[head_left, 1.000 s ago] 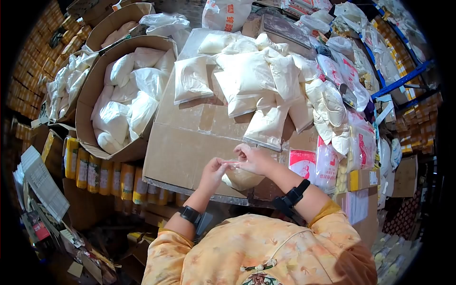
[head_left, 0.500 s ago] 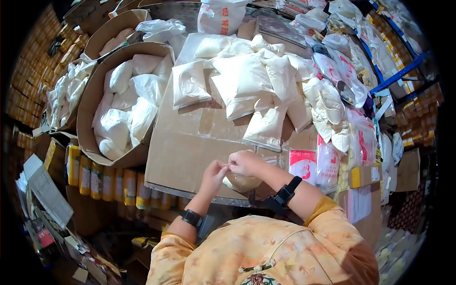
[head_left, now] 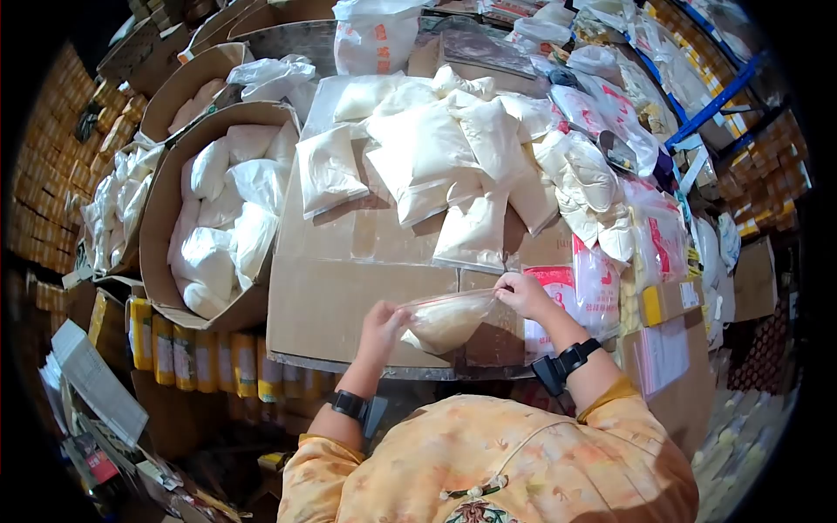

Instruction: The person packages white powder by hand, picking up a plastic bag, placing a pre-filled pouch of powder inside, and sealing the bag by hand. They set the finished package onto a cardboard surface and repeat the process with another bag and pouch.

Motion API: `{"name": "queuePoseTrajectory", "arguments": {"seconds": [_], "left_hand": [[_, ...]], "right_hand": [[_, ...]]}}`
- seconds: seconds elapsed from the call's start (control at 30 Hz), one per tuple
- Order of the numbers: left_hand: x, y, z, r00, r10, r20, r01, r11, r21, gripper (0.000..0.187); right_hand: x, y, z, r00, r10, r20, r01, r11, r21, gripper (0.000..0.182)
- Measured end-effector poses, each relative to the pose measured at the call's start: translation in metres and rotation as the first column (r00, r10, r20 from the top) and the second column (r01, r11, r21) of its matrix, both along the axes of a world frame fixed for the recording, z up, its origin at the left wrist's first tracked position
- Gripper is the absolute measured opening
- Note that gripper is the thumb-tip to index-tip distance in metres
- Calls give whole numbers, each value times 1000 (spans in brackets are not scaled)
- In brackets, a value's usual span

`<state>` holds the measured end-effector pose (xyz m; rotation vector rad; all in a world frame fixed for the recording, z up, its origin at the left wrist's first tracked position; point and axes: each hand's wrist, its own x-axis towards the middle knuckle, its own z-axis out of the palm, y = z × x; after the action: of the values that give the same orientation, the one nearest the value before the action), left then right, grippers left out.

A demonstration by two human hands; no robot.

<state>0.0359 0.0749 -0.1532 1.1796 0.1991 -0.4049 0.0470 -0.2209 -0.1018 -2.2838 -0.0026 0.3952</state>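
Between my hands is a clear zip bag (head_left: 449, 323) partly filled with pale powder, near the table's front edge. My left hand (head_left: 381, 329) is closed on one top corner of it. At the other end of the stretched zip edge, my right hand (head_left: 521, 295) pinches the opposite corner. Just beyond lies a filled bag of white powder (head_left: 471, 228), at the near side of a heap of similar bags (head_left: 427, 152). Pink-printed plastic packs (head_left: 551, 286) lie close to my right hand.
Cardboard (head_left: 318, 292) covers the tabletop. At the left stands a large round carton (head_left: 155, 253) holding white bags, with a row of yellow packages (head_left: 207, 357) below it. A blue metal rack (head_left: 719, 105) stands at the far right.
My hands have drawn apart along the bag's top, the right one moving rightward and the left slightly leftward. The zip edge now stretches straight between them. The whole view has shifted slightly.
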Motion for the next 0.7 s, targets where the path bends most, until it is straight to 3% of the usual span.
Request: {"name": "queuePoseTrajectory", "arguments": {"seconds": [0.13,0.2,0.23,0.27,0.33,0.37,0.4,0.43,0.47,0.53,0.57,0.63,0.7], "left_hand": [[-1,8,-13,995,-11,96,-6,984,179,9],[1,10,-15,971,-134,197,35,899,437,13],[2,10,-13,951,-201,235,38,831,555,18],[2,-2,32,913,-287,290,-9,697,717,19],[20,-16,56,700,-628,340,-84,400,913,20],[26,-19,63,580,-764,282,-165,229,959,21],[31,-28,61,555,-805,211,-108,182,977,19],[33,-40,56,532,-835,139,-49,134,990,18],[32,-53,59,502,-855,127,-15,137,990,17],[30,-76,69,460,-871,171,18,201,979,16],[26,-82,73,445,-866,227,15,260,965,16],[23,-88,61,435,-864,253,1,281,960,16],[19,-86,53,406,-854,326,-47,337,940,16]], "right_hand": [[-6,-18,-30,960,-257,-113,278,928,249,14],[-11,-8,-26,965,-243,-95,261,870,418,13],[-12,4,-18,968,-236,-84,246,832,497,13],[-9,11,-25,986,-165,-19,157,888,432,13],[-8,20,-14,994,-102,27,88,946,313,12],[-8,29,-12,998,-52,47,38,966,255,12],[-10,31,-18,988,-33,148,-4,969,245,12],[-13,37,-14,996,-46,79,31,981,193,11],[-15,43,-5,998,-57,14,55,990,132,11],[-19,49,9,991,-7,134,-8,994,108,9],[-19,37,-52,985,-114,128,53,912,406,8],[-27,37,-34,980,-126,157,70,944,323,7],[-31,36,-21,963,24,270,-69,985,158,6]]}}
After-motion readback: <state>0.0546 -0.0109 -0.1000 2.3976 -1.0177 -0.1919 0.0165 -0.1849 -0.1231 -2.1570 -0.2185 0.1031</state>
